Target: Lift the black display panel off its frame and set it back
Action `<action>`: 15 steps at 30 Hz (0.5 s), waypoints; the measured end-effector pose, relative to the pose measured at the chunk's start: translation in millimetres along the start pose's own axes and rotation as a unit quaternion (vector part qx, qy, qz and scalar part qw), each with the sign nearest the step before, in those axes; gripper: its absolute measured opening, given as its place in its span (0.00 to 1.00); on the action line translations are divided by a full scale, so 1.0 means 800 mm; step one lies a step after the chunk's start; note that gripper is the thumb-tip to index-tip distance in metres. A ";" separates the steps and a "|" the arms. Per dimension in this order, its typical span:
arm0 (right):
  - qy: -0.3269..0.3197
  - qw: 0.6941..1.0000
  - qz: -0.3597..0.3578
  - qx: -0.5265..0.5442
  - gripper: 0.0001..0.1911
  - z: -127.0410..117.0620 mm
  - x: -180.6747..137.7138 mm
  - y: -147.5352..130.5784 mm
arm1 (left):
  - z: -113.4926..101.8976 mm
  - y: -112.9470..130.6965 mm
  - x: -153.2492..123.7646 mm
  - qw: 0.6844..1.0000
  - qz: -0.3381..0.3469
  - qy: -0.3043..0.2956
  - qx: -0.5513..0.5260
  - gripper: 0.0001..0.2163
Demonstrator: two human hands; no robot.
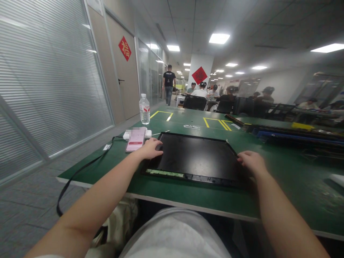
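Observation:
A flat black panel (pixel 196 157) lies on the green table (pixel 282 179) in front of me. My left hand (pixel 150 148) rests on its left edge near the far corner, fingers curled over the rim. At the panel's right edge my right hand (pixel 251 162) has its fingers bent down against the rim. Along the panel's near edge runs a thin green circuit strip (pixel 165 172).
A phone with a pink screen (pixel 135 140) lies left of the panel beside a white charger block (pixel 127 135) with a black cable. A water bottle (pixel 144 109) stands farther back. Dark panels are stacked at the right (pixel 295 134). Several people sit at distant tables.

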State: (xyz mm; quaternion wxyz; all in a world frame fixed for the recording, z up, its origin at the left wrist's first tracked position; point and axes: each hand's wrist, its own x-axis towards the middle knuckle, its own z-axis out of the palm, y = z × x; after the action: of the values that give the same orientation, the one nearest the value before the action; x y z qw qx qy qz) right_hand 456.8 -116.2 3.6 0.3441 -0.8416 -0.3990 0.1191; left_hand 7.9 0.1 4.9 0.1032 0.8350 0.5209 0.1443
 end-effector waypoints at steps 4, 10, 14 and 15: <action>-0.001 1.000 -0.005 -0.013 0.09 0.001 -0.004 -0.004 | -0.010 0.001 -0.008 0.997 0.076 -0.025 0.008 0.29; -0.007 1.000 -0.018 -0.019 0.10 0.003 0.002 0.002 | -0.030 0.006 -0.026 0.979 0.157 -0.120 -0.055 0.32; -0.011 1.000 -0.009 -0.019 0.10 0.004 0.004 0.003 | -0.038 0.005 -0.030 0.969 0.189 -0.140 -0.076 0.35; -0.012 1.000 -0.008 -0.017 0.09 0.004 0.003 0.002 | -0.038 0.004 -0.030 0.967 0.194 -0.146 -0.080 0.36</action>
State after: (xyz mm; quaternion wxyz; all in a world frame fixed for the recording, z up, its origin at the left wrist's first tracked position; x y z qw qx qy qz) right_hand 458.0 -113.3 0.6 0.3255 -0.8430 -0.4113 0.1193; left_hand -10.1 -21.9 31.6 0.2147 0.9212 0.3146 0.0797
